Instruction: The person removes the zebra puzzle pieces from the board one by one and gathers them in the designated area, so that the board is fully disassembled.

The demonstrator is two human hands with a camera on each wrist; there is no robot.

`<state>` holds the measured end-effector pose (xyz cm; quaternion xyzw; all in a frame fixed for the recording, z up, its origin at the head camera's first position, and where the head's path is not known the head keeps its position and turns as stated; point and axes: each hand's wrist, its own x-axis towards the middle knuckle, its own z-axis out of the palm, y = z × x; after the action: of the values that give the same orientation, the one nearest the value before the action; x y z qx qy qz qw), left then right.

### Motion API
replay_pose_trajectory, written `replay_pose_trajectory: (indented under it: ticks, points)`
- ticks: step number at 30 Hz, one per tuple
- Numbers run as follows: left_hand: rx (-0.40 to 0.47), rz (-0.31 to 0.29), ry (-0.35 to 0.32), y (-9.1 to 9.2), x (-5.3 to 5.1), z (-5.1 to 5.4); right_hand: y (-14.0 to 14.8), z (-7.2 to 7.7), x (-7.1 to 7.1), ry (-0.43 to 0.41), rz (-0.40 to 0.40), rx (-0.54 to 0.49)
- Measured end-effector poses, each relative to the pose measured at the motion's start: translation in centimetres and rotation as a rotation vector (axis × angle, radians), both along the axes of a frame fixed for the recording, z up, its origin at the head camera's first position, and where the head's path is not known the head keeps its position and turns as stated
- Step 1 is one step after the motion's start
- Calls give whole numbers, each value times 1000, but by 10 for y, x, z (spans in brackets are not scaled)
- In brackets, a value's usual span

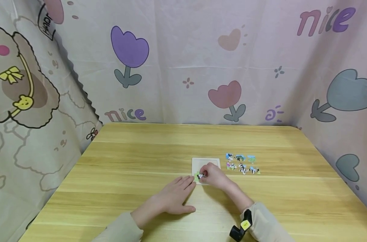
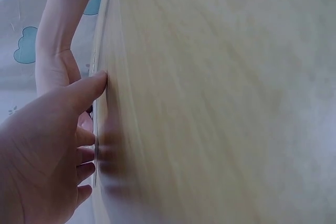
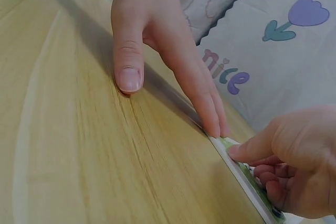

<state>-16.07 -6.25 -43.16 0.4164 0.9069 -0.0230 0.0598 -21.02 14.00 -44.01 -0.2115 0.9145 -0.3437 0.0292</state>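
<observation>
A white puzzle tray (image 1: 196, 163) with a raised rim lies on the table. At its lower left corner is a green puzzle piece with a black-and-white figure (image 1: 200, 176). My right hand (image 1: 215, 176) bends over the tray and pinches at this piece, thumb and curled fingers on it; the fingers hide part of it. In the right wrist view, the right thumb (image 3: 249, 149) touches the green surface just inside the rim. My left hand (image 1: 175, 196) lies with straight fingers, its fingertips at the tray's left edge and its thumb on the tabletop.
Several loose puzzle pieces (image 1: 242, 163) lie in two rows to the right of the tray. The wooden table (image 1: 135, 158) reaches back to a patterned cloth (image 1: 177, 40) that hangs behind and at the sides. A black wrist camera (image 1: 239, 230) sits on the right sleeve.
</observation>
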Motion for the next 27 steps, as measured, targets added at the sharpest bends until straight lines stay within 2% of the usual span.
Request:
replay_pose_trajectory:
  ticks: [5, 11, 17, 22, 27]
  points:
    - [11, -8, 1, 0, 0, -1, -3, -1, 1, -31, -50, -3]
    - [14, -4, -8, 0, -1, -3, -4, -1, 2, -55, -72, -42]
    - [19, -9, 3, 0, -1, -4, -2, -3, 1, -110, -82, -147]
    - [17, -17, -1, -1, -1, -2, 1, -3, 2, -108, -65, -212]
    - [10, -7, -24, 0, -1, -1, 6, -2, 2, -120, -84, -277]
